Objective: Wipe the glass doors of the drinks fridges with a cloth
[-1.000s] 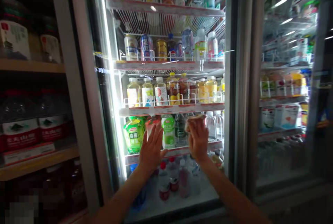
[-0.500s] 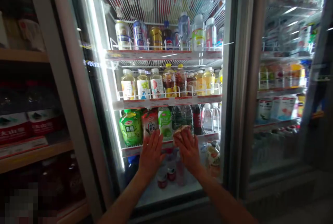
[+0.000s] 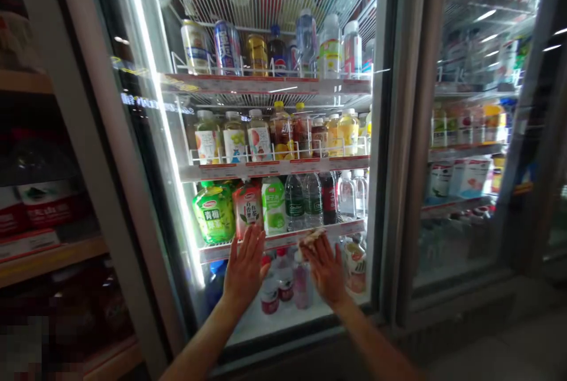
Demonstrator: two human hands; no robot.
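Note:
My left hand (image 3: 243, 266) lies flat with its fingers stretched up, seemingly against the glass door (image 3: 266, 331) of a lit drinks cooler. To its right, my right hand (image 3: 326, 274) presses a crumpled light-brown cloth (image 3: 311, 240) at the same door, its fingers over the cloth. Behind the glass, close to my left fingertips, stands a red drink bottle (image 3: 247, 207). A green-labelled bottle (image 3: 274, 207) and clear water bottles (image 3: 295, 207) stand beyond, between and above the hands. My palms partly cover the bottom shelf's bottles.
A metal door frame (image 3: 401, 133) borders the glass on the right, with a second glass-fronted cooler (image 3: 463, 239) beyond it. On the left, an open shelf (image 3: 66, 256) holds large bottles. A bright light strip (image 3: 153, 68) runs down the cooler's left side.
Both hands have come lower against the shelves behind the glass, the cloth now at the lower shelf's edge. The view has shifted slightly and moved nearer.

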